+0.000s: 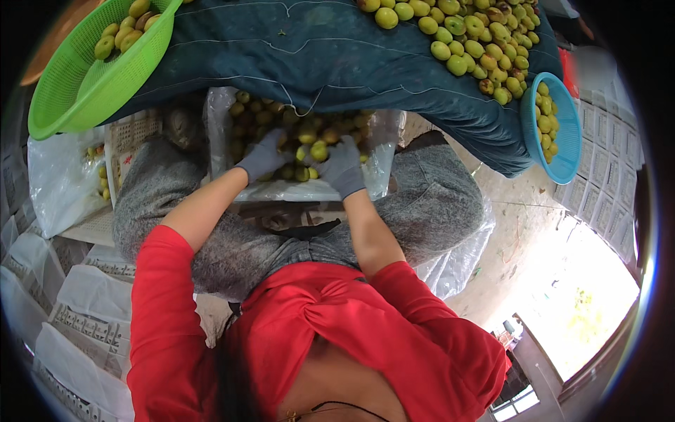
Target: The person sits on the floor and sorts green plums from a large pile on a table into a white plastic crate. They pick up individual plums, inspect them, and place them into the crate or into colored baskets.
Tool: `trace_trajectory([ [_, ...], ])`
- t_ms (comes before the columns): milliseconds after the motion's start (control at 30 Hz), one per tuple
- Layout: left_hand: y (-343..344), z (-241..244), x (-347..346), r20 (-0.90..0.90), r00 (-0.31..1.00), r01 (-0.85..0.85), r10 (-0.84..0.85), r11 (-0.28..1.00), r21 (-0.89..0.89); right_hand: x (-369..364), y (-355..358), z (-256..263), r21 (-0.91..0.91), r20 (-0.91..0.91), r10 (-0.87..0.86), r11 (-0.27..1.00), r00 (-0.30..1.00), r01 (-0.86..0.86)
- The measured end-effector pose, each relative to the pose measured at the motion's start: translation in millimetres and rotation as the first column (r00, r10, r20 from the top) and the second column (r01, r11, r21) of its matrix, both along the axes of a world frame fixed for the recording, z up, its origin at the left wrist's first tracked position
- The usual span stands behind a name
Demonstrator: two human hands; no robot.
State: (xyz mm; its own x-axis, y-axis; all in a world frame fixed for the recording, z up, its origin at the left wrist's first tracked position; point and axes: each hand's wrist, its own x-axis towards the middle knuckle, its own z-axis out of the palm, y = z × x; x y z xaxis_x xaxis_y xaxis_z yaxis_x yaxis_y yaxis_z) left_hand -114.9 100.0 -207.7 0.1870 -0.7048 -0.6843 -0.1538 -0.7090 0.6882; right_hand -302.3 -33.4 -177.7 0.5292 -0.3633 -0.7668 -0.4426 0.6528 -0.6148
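Observation:
A crate lined with clear plastic (379, 158) stands between my knees, filled with green and brownish round fruits (300, 129). My left hand (266, 155), in a grey glove, reaches into its left part, the fingers among the fruits. On the right side of the crate, my gloved right hand (340, 163) touches green fruits near its fingertips. Whether either hand grips a fruit cannot be made out. The dark blue cloth (237, 58) of the table hangs over the far edge of the crate. On the cloth, at the upper right, lies a large heap of the same fruits (480, 47).
A green plastic basket (100, 95) with several fruits sits at the upper left, and a blue basket (567, 137) with fruits at the table's right edge. Plastic-lined crates (89, 316) stand at the left. Stacked crates (601, 158) line the right side.

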Motion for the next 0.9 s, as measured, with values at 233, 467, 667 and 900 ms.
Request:
trace_trajectory([
  [233, 17, -28, -7, 0.796, 0.601, 0.160, -0.067, 0.986, -0.038, -8, -6, -18, -0.518, -0.654, 0.316, 0.475, 0.688, -0.711],
  [467, 30, -107, 41, 0.850, 0.488, 0.171, -0.198, 0.977, 0.129, -12, 35, 8, -0.405, -0.799, 0.447, 0.093, 0.401, -0.910],
  [667, -18, 57, 24, 0.611, 0.742, 0.202, -0.276, 0.961, 0.189, 19, -14, 98, -0.772, -0.201, 0.478, 0.461, 0.855, -0.439],
  [900, -22, 283, 83, 0.728, 0.168, 0.484, 0.664, 0.588, -0.648, 287, -92, 182, -0.952, -0.003, 0.624, -0.240, 0.782, 0.188],
])
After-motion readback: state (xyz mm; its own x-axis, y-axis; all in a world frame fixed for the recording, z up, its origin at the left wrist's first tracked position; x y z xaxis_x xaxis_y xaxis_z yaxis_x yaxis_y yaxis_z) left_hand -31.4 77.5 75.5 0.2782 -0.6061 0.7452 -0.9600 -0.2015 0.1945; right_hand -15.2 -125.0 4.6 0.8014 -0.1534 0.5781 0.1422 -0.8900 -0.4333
